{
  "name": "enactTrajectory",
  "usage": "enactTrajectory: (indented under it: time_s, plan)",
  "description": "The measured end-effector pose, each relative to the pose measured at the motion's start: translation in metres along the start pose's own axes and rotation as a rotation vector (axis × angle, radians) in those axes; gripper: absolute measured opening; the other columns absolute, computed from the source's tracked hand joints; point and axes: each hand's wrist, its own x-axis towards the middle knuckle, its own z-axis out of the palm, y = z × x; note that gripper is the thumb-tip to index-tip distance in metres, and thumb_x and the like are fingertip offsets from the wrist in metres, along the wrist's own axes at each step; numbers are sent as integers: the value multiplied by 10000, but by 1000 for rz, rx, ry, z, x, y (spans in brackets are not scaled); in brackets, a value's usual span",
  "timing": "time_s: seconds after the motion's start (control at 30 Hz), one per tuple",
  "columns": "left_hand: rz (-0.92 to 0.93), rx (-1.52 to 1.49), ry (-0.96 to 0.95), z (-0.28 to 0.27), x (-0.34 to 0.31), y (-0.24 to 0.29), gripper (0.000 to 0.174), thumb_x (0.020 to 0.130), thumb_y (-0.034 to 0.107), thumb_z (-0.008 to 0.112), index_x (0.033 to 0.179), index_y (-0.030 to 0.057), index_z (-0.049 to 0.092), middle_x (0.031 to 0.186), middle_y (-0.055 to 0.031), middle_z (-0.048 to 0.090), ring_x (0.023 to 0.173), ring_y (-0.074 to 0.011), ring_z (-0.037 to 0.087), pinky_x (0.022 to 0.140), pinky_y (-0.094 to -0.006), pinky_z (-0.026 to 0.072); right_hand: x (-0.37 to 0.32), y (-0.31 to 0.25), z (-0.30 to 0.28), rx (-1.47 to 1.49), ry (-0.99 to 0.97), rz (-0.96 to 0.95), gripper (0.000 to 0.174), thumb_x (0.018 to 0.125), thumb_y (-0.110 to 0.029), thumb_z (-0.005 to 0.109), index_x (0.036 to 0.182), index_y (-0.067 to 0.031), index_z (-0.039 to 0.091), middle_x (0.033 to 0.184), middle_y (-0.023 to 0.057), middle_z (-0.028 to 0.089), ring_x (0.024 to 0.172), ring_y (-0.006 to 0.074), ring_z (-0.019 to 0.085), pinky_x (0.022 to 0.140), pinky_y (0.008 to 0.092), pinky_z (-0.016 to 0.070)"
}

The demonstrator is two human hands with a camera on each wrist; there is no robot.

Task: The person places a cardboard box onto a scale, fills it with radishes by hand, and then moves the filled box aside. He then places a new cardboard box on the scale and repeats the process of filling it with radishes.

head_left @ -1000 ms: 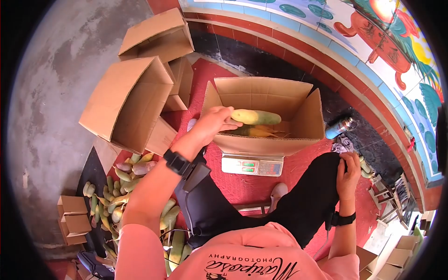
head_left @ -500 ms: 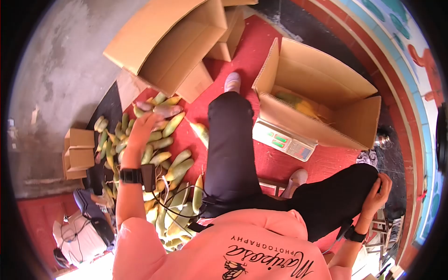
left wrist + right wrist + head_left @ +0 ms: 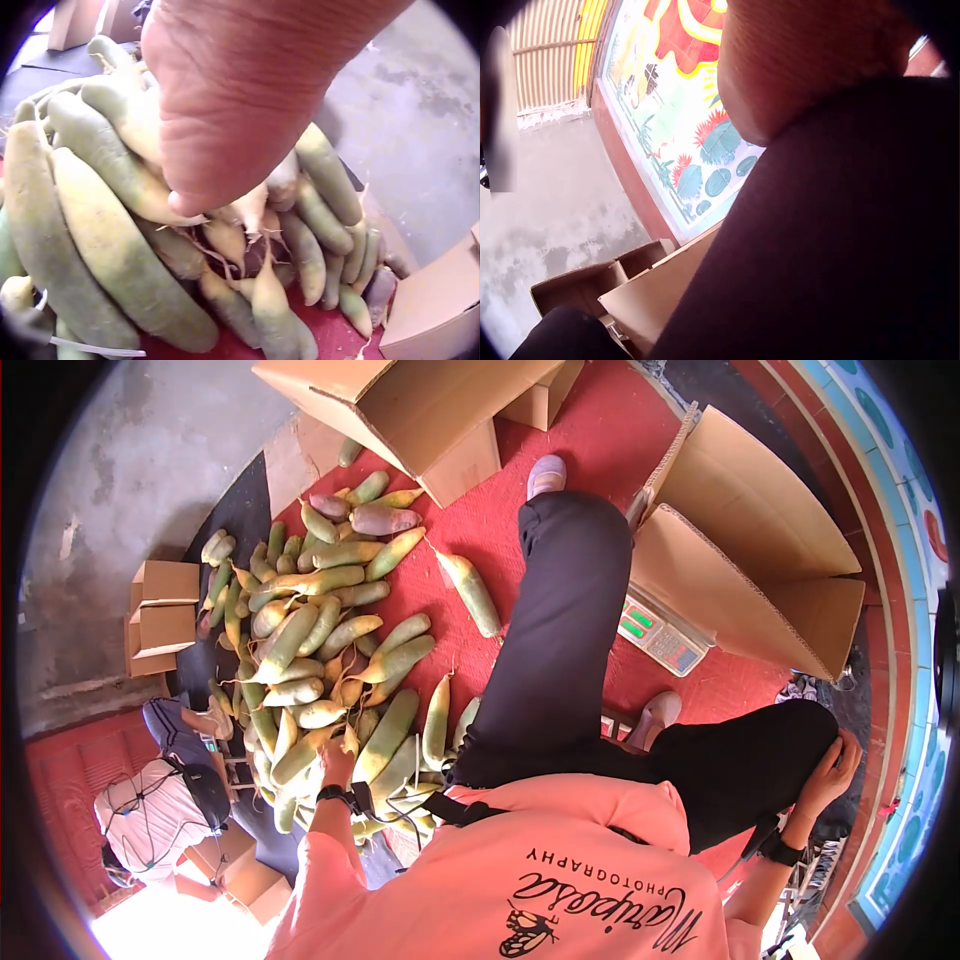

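My left hand point(image 3: 338, 762) is down at the near side of a big heap of green radishes point(image 3: 322, 622), right by a pale-tipped radish point(image 3: 303, 756). In the left wrist view the heel of the left hand point(image 3: 240, 105) covers the middle of the heap, and its fingers are hidden, so I cannot tell whether they hold a radish. Long radishes point(image 3: 127, 255) lie beside it, their thin roots pointing inward. My right hand point(image 3: 832, 768) rests on the right knee, its fingers loosely bent and holding nothing.
A single radish point(image 3: 470, 592) lies apart on the red mat point(image 3: 455, 505). Right of the left leg, an open cardboard box point(image 3: 750, 550) stands on a digital scale point(image 3: 660, 637). More boxes point(image 3: 420, 420) stand ahead. Another person point(image 3: 160, 810) is at the left.
My left hand has let go of a radish at the box, swung left across the heap and come down at its near side. The view has turned left; the right hand stays on the knee.
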Motion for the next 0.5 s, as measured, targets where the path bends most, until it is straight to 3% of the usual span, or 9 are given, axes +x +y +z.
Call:
enactTrajectory:
  time_s: [0.07, 0.1, 0.23, 0.37, 0.5]
  plan:
    - [-11, 295, 202, -9, -15, 17, 385, 698, 179, 667, 1067, 103, 585, 1173, -108, 526, 1148, -310, 453, 929, -466, 388, 1, -2, -1, -3, 3, -10, 152, 918, -63, 474, 979, 12, 591, 1005, 127, 594, 937, 277, 581, 835, 344, 446]
    - [2, 258, 210, -4, -10, 8, 406, 677, 166, 694, 1061, 124, 570, 1177, -78, 508, 1155, -282, 449, 932, -470, 375, 1, -4, 0, 1, 8, -13, 151, 917, -66, 478, 981, 10, 592, 1007, 126, 593, 936, 279, 581, 836, 345, 446]
    - [30, 229, 43, -3, -5, -8, 361, 704, 128, 662, 1054, 95, 579, 1181, -87, 510, 1144, -299, 456, 944, -457, 383, 1, -2, 2, -8, 21, -23, 148, 915, -69, 482, 978, 4, 594, 997, 125, 592, 932, 285, 580, 831, 349, 446]
    - [-54, 362, 87, 27, 17, -34, 274, 748, 84, 591, 1021, 86, 590, 1139, -133, 533, 1118, -336, 471, 926, -433, 411, 3, -18, -1, -24, 20, -25, 138, 907, -57, 479, 966, 0, 591, 982, 136, 588, 925, 295, 575, 824, 355, 448]
    - [-69, 242, 114, 3, -2, -32, 234, 830, 182, 540, 1050, 116, 587, 1135, -108, 545, 1107, -324, 478, 927, -449, 399, 5, -21, 0, -11, 42, -26, 129, 888, -33, 485, 956, -2, 589, 970, 144, 585, 917, 303, 574, 822, 359, 448]
